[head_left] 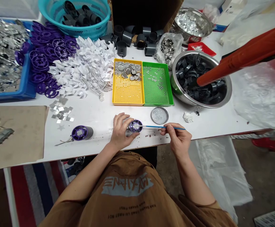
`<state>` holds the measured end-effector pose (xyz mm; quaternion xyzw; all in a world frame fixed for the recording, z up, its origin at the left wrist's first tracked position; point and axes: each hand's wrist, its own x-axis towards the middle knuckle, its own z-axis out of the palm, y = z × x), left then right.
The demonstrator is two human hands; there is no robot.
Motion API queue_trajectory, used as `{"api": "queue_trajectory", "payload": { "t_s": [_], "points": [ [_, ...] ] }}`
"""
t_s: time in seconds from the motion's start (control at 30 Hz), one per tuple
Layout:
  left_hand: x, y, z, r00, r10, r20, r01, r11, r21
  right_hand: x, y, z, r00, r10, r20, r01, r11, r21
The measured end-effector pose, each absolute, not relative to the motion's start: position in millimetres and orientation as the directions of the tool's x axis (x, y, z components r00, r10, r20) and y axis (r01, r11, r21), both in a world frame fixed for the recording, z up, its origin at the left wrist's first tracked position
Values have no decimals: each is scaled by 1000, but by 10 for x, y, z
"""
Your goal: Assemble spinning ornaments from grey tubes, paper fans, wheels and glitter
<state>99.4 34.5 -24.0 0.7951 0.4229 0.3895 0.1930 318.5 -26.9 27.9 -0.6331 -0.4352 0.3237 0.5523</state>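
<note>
My left hand (120, 134) grips a dark round housing with a purple spoked top (133, 127) near the table's front edge. Between the fingers of my right hand (178, 137) is a thin blue brush (153, 126), its tip touching the pale middle of that purple top. Just beyond the brush sits a shallow round dish (159, 115) holding a clear, gel-like substance. To the left, a second grey housing with a purple top (79, 133) lies tilted, thin wires trailing from it.
Yellow (128, 91) and green (155, 96) trays hold small metal parts. Beside them stands a steel bowl (227, 91) of black parts, crossed by an orange-red pole (241, 55). White pieces (80, 60), purple rings (41, 60) and a blue bin (25, 93) fill the left.
</note>
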Motion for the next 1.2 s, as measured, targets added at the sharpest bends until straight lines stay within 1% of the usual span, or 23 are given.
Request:
{"api": "queue_trajectory", "payload": {
  "t_s": [0.07, 0.2, 0.3, 0.4, 0.47, 0.57, 0.8, 1.03, 1.2],
  "points": [
    [995, 343, -241, 341, 820, 460, 523, -572, 632, 3190, -299, 303, 417, 905, 85, 240, -19, -970],
    [995, 345, -239, 343, 811, 474, 519, -584, 624, 3188, -346, 339, 421, 902, 99, 274, -22, -962],
    [994, 346, -237, 344, 807, 480, 514, -589, 623, 3180, -361, 339, 417, 904, 96, 236, -6, -972],
    [992, 344, -237, 345, 806, 481, 512, -591, 623, 3158, -366, 323, 431, 894, 123, 157, 60, -986],
    [990, 341, -237, 345, 810, 475, 516, -586, 624, 3133, -369, 308, 446, 882, 155, 133, 106, -985],
    [988, 338, -235, 347, 815, 464, 522, -579, 627, 3097, -374, 283, 442, 881, 170, 128, 126, -984],
    [991, 341, -229, 346, 828, 441, 531, -560, 635, 3066, -386, 225, 434, 889, 144, 147, 88, -985],
    [993, 346, -228, 348, 802, 484, 505, -596, 624, 3081, -419, 276, 396, 901, 179, 213, 99, -972],
    [991, 344, -231, 348, 807, 477, 510, -590, 626, 3096, -403, 256, 416, 890, 187, 154, 134, -979]
  ]
}}
